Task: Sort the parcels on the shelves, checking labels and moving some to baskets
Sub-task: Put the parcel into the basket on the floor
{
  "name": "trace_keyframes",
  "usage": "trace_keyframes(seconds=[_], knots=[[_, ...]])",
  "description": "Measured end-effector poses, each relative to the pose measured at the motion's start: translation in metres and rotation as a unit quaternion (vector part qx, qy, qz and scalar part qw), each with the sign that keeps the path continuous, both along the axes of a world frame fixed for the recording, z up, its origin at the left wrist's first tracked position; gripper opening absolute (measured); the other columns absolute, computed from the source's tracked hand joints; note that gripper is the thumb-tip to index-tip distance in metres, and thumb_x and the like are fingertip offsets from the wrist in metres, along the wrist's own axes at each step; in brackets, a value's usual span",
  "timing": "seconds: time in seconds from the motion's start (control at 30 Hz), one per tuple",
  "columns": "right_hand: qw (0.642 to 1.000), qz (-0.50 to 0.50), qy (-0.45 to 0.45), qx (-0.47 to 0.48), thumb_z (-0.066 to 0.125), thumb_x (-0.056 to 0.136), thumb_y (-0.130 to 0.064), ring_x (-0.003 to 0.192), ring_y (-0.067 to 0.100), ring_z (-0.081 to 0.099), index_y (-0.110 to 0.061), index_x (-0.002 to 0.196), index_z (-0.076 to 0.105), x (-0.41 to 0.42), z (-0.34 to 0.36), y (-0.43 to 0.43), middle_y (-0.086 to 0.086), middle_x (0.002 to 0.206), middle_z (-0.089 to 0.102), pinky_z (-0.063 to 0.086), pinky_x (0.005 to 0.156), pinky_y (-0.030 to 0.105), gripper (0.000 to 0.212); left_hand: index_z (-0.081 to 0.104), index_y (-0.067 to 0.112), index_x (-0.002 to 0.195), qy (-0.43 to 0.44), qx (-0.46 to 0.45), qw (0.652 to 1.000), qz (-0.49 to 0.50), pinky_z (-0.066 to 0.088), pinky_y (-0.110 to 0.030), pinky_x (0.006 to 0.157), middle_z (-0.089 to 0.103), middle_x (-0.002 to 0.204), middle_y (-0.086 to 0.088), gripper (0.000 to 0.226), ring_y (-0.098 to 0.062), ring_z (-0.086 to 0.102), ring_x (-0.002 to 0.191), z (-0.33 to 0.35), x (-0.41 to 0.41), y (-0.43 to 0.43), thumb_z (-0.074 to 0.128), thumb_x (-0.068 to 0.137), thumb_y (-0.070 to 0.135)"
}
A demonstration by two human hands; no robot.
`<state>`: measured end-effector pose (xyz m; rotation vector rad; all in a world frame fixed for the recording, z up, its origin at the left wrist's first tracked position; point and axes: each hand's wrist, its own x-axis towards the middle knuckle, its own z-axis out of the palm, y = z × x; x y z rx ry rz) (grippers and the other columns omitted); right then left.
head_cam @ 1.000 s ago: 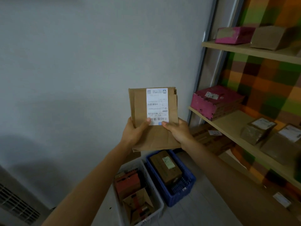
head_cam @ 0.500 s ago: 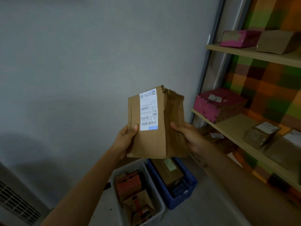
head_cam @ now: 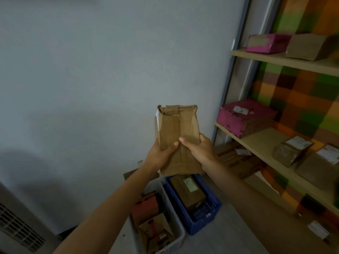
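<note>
I hold a brown paper parcel point(head_cam: 178, 129) upright at chest height in front of the grey wall. Its plain taped side faces me; only a sliver of the white label shows at its upper left edge. My left hand point(head_cam: 159, 154) grips its lower left side with the thumb across the front. My right hand point(head_cam: 199, 149) grips the lower right side, thumb on the front too. Below stand a blue basket point(head_cam: 212, 211) holding a brown labelled box point(head_cam: 187, 192) and a white basket point(head_cam: 176, 237) holding red and brown parcels.
Wooden shelves point(head_cam: 262, 142) run along the right. A pink box point(head_cam: 244, 117) and brown labelled parcels point(head_cam: 291, 150) lie on the middle shelf; another pink parcel point(head_cam: 266, 43) and a brown box point(head_cam: 308, 45) lie on the top one. A vent grille point(head_cam: 16, 230) sits lower left.
The parcel has been turned about its upright axis: the white label that faced me has swung away to the left, and the plain taped side now faces me. Both hands shifted their grip.
</note>
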<state>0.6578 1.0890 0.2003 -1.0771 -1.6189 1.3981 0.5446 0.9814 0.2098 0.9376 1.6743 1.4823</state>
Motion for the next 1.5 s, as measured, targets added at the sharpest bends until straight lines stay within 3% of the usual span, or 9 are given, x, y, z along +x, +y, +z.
trace_keyframes(seconds=[0.2,0.3,0.47,0.6,0.9,1.03,1.23,1.4,1.5], knots=[[0.996,-0.027,-0.046,0.066,0.076,0.086,-0.033,0.086,0.019,0.07,-0.034,0.079,0.064,0.004,-0.011,-0.002,-0.007,0.088,0.073,0.058,0.085,0.047,0.013,0.042,0.018,0.145,0.01,-0.034,0.999,-0.006,0.047,-0.046,0.106,0.06,0.134,-0.007,0.054,-0.024,0.061,0.118,-0.004,0.006,-0.002,0.052,0.098,0.042],[0.997,0.002,-0.029,0.068,0.073,0.088,-0.037,0.09,0.018,0.07,-0.031,0.086,0.067,0.01,-0.004,-0.004,-0.007,0.091,0.072,0.058,0.087,0.044,0.009,0.048,0.015,0.137,-0.034,-0.024,0.999,0.011,0.054,-0.033,0.088,0.064,0.126,-0.006,0.042,-0.02,0.065,0.105,-0.003,0.003,-0.005,0.05,0.101,0.037],[0.994,0.001,0.084,-0.074,0.053,0.098,-0.049,0.097,0.014,0.065,-0.021,0.111,0.062,0.033,0.012,0.012,-0.002,0.103,0.068,0.053,0.082,0.027,0.032,0.057,0.012,0.127,-0.176,0.009,0.984,-0.001,0.059,-0.035,0.077,0.073,0.109,-0.008,0.037,-0.022,0.072,0.096,0.013,-0.018,-0.02,0.051,0.099,0.035],[0.97,0.109,0.09,-0.199,0.079,0.068,-0.061,0.115,0.025,0.065,-0.019,0.128,0.061,0.056,0.012,0.025,0.007,0.126,0.068,0.049,0.103,0.048,0.075,0.057,0.011,0.129,-0.229,0.004,0.972,-0.061,0.057,-0.04,0.084,0.073,0.112,-0.01,0.053,-0.027,0.07,0.102,0.019,-0.021,-0.029,0.058,0.085,0.04],[0.988,0.041,0.114,-0.098,0.075,0.087,-0.027,0.079,0.008,0.07,-0.025,0.092,0.069,0.063,0.012,0.016,-0.005,0.092,0.073,0.056,0.064,0.023,0.007,0.038,0.017,0.149,0.074,-0.028,0.992,0.098,0.042,-0.02,0.085,0.048,0.141,0.002,0.051,-0.009,0.045,0.113,0.009,0.008,-0.015,0.041,0.104,0.041],[0.997,0.002,0.066,-0.027,0.078,0.085,-0.034,0.097,0.019,0.07,-0.028,0.095,0.069,0.057,0.009,0.009,-0.004,0.1,0.073,0.058,0.085,0.037,0.014,0.045,0.017,0.142,0.0,0.002,0.996,0.086,0.045,-0.026,0.092,0.051,0.131,0.006,0.063,-0.014,0.053,0.115,0.011,0.029,-0.006,0.047,0.094,0.058],[0.997,0.025,0.066,-0.013,0.054,0.096,-0.05,0.109,0.019,0.064,-0.026,0.103,0.067,0.079,0.013,0.006,-0.003,0.109,0.069,0.051,0.099,0.039,0.029,0.062,0.015,0.115,-0.017,0.01,0.985,0.173,0.051,-0.024,0.068,0.066,0.102,0.001,0.017,-0.023,0.064,0.099,-0.002,0.031,-0.001,0.06,0.098,0.019],[0.974,0.136,0.089,-0.157,0.083,0.066,-0.062,0.126,0.027,0.058,-0.02,0.142,0.051,0.114,0.008,0.031,0.006,0.138,0.06,0.044,0.108,0.051,0.093,0.062,0.02,0.12,-0.141,0.034,0.986,0.084,0.051,-0.027,0.073,0.068,0.117,-0.002,0.021,-0.019,0.064,0.104,-0.002,0.037,-0.012,0.056,0.1,0.02],[0.962,0.207,0.074,-0.159,0.085,0.063,-0.052,0.11,0.023,0.069,-0.023,0.122,0.065,0.123,0.01,0.035,0.004,0.118,0.073,0.053,0.096,0.045,0.069,0.047,0.023,0.138,-0.055,0.021,0.992,0.115,0.05,-0.037,0.09,0.056,0.14,-0.009,0.038,-0.022,0.058,0.116,0.0,0.035,-0.007,0.055,0.101,0.023]])
